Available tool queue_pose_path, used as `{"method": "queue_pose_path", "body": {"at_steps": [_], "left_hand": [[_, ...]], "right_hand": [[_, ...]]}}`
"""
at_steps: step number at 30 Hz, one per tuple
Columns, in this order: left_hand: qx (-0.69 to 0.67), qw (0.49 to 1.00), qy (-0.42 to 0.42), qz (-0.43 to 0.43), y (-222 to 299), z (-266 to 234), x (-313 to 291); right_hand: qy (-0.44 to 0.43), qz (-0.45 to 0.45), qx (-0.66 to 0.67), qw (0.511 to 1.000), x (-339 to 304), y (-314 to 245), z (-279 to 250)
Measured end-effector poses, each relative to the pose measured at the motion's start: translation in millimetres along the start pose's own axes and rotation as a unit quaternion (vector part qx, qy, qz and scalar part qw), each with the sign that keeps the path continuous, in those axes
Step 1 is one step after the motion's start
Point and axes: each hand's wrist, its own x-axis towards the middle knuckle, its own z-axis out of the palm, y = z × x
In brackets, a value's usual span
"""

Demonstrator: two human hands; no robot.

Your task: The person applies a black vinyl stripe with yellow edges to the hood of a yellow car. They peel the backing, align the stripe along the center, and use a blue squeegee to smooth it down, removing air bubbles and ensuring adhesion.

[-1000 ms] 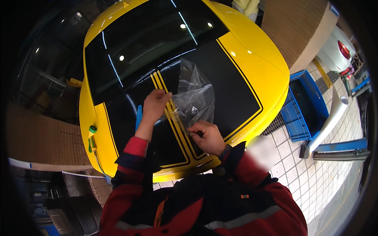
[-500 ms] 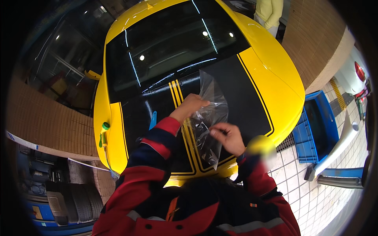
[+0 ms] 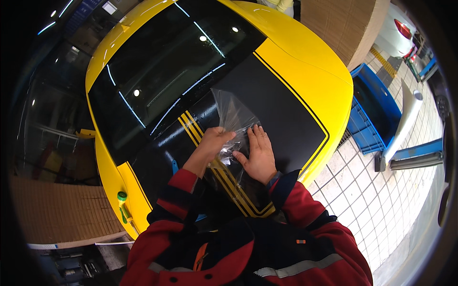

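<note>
Since the earlier frame our right hand (image 3: pixel 260 155) has flattened open onto the clear film (image 3: pixel 232 116) on the car's black hood (image 3: pixel 281 114), while our left hand (image 3: pixel 214 143) pinches its edge, so uneven pull could crease it.

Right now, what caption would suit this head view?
Both hands, left hand and right hand, press a clear film sheet onto a yellow car's black hood.
</note>
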Motion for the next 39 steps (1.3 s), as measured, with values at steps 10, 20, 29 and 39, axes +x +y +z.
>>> {"method": "queue_pose_path", "body": {"at_steps": [10, 20, 29, 39], "left_hand": [[-0.084, 0.995, -0.047, -0.019, -4.8, -23.1, -11.6], [-0.037, 0.998, -0.036, -0.043, -11.5, -45.9, -23.4], [-0.042, 0.997, -0.057, 0.003, -20.4, -56.3, -31.7], [-0.015, 0.999, -0.038, -0.023, -23.0, -59.0, -43.8]], "right_hand": [[-0.027, 0.002, 0.008, 1.0, -1.4, -22.1, 8.1], [-0.06, -0.003, 0.035, 0.998, -5.1, -34.9, 12.1], [-0.084, -0.002, 0.024, 0.996, -6.6, -47.0, 18.3], [-0.126, -0.002, 0.039, 0.991, -9.8, -50.2, 20.5]]}}
